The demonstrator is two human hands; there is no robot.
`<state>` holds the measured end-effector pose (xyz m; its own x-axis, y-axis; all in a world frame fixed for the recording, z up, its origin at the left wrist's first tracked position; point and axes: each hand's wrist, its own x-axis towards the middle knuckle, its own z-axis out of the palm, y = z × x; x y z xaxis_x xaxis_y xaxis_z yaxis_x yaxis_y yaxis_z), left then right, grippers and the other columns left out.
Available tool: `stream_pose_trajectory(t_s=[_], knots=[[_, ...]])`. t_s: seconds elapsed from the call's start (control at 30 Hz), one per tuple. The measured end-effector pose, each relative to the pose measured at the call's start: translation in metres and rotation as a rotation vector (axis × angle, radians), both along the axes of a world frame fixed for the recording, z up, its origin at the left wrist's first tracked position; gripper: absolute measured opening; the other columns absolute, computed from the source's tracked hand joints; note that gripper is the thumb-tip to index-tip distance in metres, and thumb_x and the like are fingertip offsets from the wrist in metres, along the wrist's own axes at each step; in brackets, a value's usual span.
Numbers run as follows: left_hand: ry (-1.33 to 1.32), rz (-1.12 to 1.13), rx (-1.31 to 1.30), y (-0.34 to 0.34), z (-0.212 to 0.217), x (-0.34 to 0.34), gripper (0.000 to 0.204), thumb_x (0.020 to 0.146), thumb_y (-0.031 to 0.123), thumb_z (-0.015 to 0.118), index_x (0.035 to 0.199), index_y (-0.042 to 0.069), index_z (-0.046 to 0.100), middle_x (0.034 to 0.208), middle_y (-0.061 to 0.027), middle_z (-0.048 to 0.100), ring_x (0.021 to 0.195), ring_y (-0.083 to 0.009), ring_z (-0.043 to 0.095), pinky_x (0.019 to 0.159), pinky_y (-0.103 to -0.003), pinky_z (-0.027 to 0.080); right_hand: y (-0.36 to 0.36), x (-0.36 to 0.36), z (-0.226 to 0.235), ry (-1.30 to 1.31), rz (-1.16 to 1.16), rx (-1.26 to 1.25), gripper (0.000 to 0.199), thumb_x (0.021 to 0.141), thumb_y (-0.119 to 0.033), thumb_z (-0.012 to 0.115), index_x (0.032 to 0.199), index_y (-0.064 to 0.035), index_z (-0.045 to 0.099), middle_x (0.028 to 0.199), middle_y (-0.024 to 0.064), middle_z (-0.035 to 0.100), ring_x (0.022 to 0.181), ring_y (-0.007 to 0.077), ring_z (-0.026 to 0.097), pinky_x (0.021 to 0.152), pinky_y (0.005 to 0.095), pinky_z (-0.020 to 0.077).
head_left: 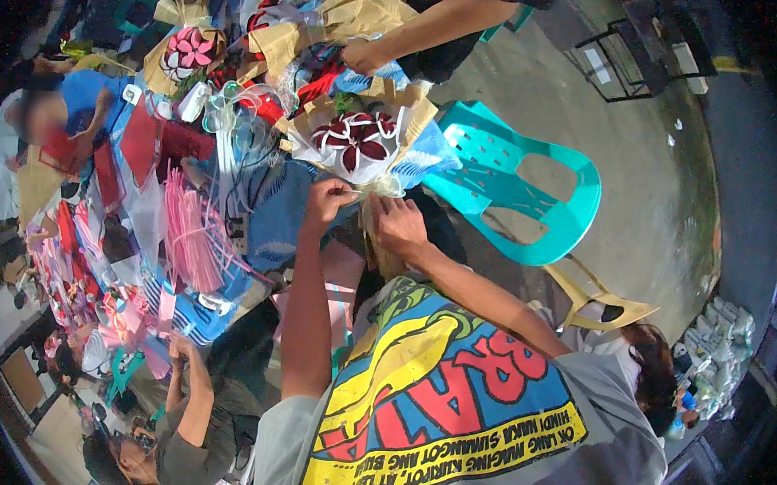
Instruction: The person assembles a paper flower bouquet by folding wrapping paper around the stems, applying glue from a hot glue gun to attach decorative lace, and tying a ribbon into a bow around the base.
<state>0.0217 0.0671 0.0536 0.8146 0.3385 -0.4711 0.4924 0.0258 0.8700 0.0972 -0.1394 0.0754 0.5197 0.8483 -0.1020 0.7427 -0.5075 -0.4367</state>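
A bouquet of dark red flowers edged in white [355, 141], wrapped in white and brown paper, stands in front of me at the table's near edge. Around its neck is a pale sheer ribbon [386, 187], looped like a bow. My left hand [323, 203] pinches an end of this ribbon just left of the neck. Just below the bow, my right hand [398, 225] is closed around the bouquet's wrapped handle, its fingers bent against the brown paper. The fingertips of my right hand are partly hidden.
A turquoise plastic chair [568, 209] lies to the right of the bouquet. Pink stems [195, 240] and a bouquet with a pink flower [190, 47] crowd the table at left. Across it, another person's arm [437, 32] reaches in. More people work at the left.
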Motion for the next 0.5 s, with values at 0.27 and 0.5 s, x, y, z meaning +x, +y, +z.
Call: stream_pose_trajectory(t_s=[0.27,0.5], knots=[[-0.010,0.088,0.013,-0.001,-0.003,-0.011,0.016,0.090,0.011,0.075,0.094,0.001,0.064,0.076,0.0025,0.060,0.068,-0.0073,0.052,0.061,-0.028,0.042,0.009,-0.001,0.017,0.007,0.043,-0.017,0.063,0.079,-0.017,0.069,0.139,-0.0018,0.057,0.114,0.0138,0.067,0.109,0.0300,0.065,0.089,0.0416,0.0534],[-0.246,0.041,0.249,-0.026,0.001,-0.004,0.014,0.090,0.009,0.073,0.089,-0.001,0.064,0.075,-0.0045,0.063,0.071,-0.0115,0.058,0.065,-0.031,0.046,0.005,0.005,0.019,0.099,-0.025,-0.015,0.063,0.080,-0.015,0.067,0.140,-0.0037,0.057,0.114,0.0149,0.069,0.107,0.0306,0.066,0.090,0.0421,0.0521]])
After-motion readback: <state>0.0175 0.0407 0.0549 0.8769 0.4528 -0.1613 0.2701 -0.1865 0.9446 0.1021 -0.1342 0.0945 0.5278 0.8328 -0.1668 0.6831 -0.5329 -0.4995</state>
